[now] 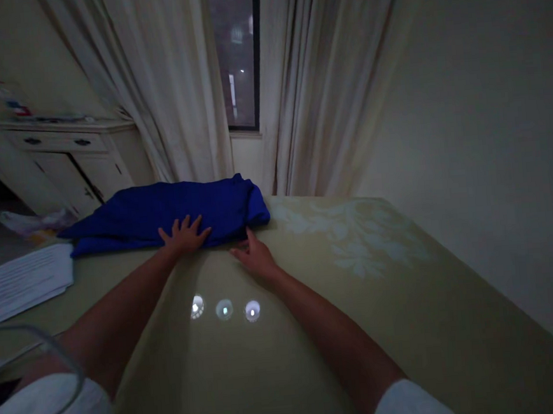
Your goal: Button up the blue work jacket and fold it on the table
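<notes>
Table (232, 376) with blue cloth (156, 203), papers (24, 281)

I receive quite a dim picture, and its corners go almost to dark. On the desk (242, 375) I see three round bright spots (224, 309), which look like reflections of lamps. The window (238, 50) is dark grey, with only small pale glints. Below the left hand (186, 238) lies a soft shadow. The blue cloth (147, 207) shows little detail in its folds. The print on the papers (23, 278) is too blurred for me to read, and the wide view stretches the sides.
</notes>
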The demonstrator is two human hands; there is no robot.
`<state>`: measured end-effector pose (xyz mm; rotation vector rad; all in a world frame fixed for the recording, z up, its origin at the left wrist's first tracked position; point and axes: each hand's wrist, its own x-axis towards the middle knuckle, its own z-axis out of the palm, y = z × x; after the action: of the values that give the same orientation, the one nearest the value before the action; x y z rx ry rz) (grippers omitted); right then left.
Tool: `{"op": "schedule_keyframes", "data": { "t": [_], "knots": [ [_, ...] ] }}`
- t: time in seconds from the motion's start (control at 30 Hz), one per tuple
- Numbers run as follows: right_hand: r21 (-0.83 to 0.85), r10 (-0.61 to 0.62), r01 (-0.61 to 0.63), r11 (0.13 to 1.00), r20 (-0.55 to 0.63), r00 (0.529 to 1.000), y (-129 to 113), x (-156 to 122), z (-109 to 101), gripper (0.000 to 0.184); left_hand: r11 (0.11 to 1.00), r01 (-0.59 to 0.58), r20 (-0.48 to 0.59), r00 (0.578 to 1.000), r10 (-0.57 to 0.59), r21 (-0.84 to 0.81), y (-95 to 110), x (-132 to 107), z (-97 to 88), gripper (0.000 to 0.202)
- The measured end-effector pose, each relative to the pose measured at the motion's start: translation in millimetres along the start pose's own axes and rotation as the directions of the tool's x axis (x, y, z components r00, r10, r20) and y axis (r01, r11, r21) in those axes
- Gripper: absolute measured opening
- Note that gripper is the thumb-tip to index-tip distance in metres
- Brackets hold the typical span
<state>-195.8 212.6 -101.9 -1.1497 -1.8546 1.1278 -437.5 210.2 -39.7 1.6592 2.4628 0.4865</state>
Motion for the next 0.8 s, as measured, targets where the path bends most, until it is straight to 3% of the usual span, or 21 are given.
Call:
{"op": "schedule_keyframes", "data": {
  "t": [0.1, 0.17, 0.23, 0.27, 0.3, 0.33, 0.4, 0.43, 0.5, 0.57, 0.67, 0.8],
  "knots": [
    [-0.009, -0.107, 0.108, 0.994, 0.069, 0.992, 17.6, -45.5, -49.9, 0.094, 0.997, 0.004, -0.042, 0.999, 0.0, 0.075, 16.8, -3.9, 20.2, 0.073],
    [-0.078, -0.165, 0.171, 0.982, 0.068, 0.984, 26.4, -87.1, -88.0, 0.089, 0.977, -0.202, -0.044, 0.978, 0.205, 0.073, 29.6, -7.2, 19.7, 0.075],
    [-0.143, -0.199, 0.207, 0.968, 0.066, 0.978, 32.5, -129.3, -117.2, 0.081, 0.876, -0.477, 0.013, 0.879, 0.477, 0.065, 43.5, -10.3, 15.4, 0.071],
    [-0.164, -0.205, 0.211, 0.964, 0.054, 0.977, 34.7, -147.4, -127.2, 0.077, 0.831, -0.553, 0.043, 0.833, 0.551, 0.061, 50.6, -11.6, 13.0, 0.065],
    [-0.175, -0.202, 0.203, 0.963, 0.026, 0.979, 36.3, -162.1, -134.2, 0.072, 0.823, -0.564, 0.055, 0.825, 0.562, 0.061, 57.9, -12.9, 10.5, 0.055],
    [-0.172, -0.19, 0.183, 0.968, -0.023, 0.982, 37.4, -172.7, -138.8, 0.066, 0.852, -0.519, 0.037, 0.855, 0.518, 0.066, 65.2, -14.6, 7.8, 0.046],
    [-0.107, -0.137, 0.121, 0.987, -0.15, 0.979, 38.5, -181.4, -143.2, 0.054, 0.944, -0.323, -0.069, 0.942, 0.328, 0.074, 80.2, -20.1, 1.8, 0.044],
    [-0.049, -0.101, 0.093, 0.994, -0.216, 0.971, 39.0, -180.5, -144.3, 0.05, 0.97, -0.23, -0.13, 0.963, 0.238, 0.076, 87.9, -24.5, -1.5, 0.047],
    [0.095, -0.022, 0.055, 0.994, -0.322, 0.946, 40.7, -173.0, -146.4, 0.047, 0.985, -0.145, -0.215, 0.963, 0.162, 0.092, 103.0, -37.0, -8.0, 0.052],
    [0.242, 0.056, 0.041, 0.969, -0.378, 0.924, 44.1, -164.8, -149.2, 0.051, 0.975, -0.188, -0.198, 0.958, 0.208, 0.115, 116.4, -52.6, -14.0, 0.054],
    [0.416, 0.15, 0.027, 0.909, -0.386, 0.91, 47.8, -161.1, -154.5, 0.055, 0.964, -0.252, -0.085, 0.962, 0.259, 0.084, 134.5, -79.8, -22.4, 0.053],
    [0.641, 0.291, -0.059, 0.765, -0.264, 0.919, 37.9, -162.2, -170.2, 0.062, 0.977, -0.212, -0.103, 0.972, 0.214, 0.023, 172.6, -145.2, -32.9, 0.054]
  ]
}}
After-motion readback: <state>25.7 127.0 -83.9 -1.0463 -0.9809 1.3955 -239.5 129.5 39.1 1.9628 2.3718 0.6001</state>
